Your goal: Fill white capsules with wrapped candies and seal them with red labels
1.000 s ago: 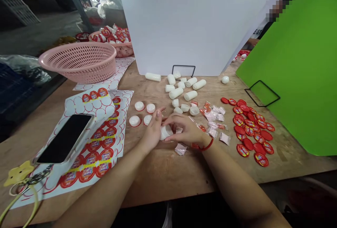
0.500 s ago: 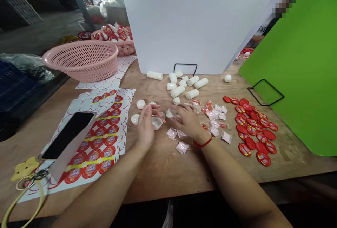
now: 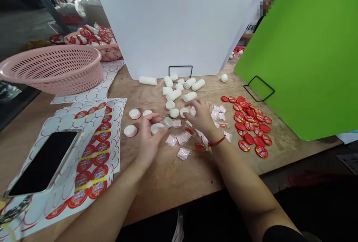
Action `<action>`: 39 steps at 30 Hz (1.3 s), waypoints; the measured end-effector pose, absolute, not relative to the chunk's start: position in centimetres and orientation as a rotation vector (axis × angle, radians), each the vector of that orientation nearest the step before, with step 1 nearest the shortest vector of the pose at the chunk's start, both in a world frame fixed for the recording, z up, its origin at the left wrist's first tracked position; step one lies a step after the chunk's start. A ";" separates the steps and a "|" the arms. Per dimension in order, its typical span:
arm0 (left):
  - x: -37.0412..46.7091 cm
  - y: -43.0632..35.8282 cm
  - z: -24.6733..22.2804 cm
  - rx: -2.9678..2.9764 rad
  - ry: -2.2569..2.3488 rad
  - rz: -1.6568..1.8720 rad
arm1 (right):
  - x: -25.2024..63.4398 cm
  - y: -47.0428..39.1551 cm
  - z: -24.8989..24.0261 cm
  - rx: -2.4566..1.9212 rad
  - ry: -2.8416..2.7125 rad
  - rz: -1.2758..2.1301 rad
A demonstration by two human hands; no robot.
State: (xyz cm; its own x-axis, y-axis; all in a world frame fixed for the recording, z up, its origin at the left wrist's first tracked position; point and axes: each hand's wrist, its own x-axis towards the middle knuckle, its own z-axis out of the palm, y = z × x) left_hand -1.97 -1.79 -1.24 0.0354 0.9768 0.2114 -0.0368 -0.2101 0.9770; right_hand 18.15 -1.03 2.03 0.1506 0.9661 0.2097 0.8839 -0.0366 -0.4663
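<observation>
My left hand (image 3: 149,134) is curled round a white cup (image 3: 157,128) at the middle of the wooden table. Another small cup (image 3: 168,122) stands just right of its fingers. My right hand (image 3: 201,118), with a red cord at the wrist, has its fingers curved over a white cup (image 3: 192,111); whether it grips the cup is unclear. Small pink packets (image 3: 184,153) and red packets (image 3: 200,147) lie between and below the hands. White domed pieces on red discs (image 3: 130,131) sit left of my left hand. Stacked white cups (image 3: 173,95) lie behind.
Red discs (image 3: 249,126) are spread at the right. Sticker sheets (image 3: 96,152) and a phone (image 3: 43,163) lie at the left, below a pink basket (image 3: 56,68). A white board (image 3: 167,22) and a green board (image 3: 307,59) stand behind; part of a person shows between them.
The view has turned to the right. My right hand has moved up and away from my left hand, uncovering several cups and packets between them.
</observation>
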 end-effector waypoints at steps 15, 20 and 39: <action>-1.3 -2.4 -1.4 1.609 1.012 1.050 | 16.6 -4.6 2.9 -1.943 -1.879 0.220; -1.2 -3.1 -1.0 1.637 0.942 0.897 | 15.6 -7.1 3.5 -1.692 -1.985 0.342; -0.7 -2.7 -1.5 0.928 0.768 0.868 | 17.8 -7.7 -0.2 -1.889 -1.713 0.399</action>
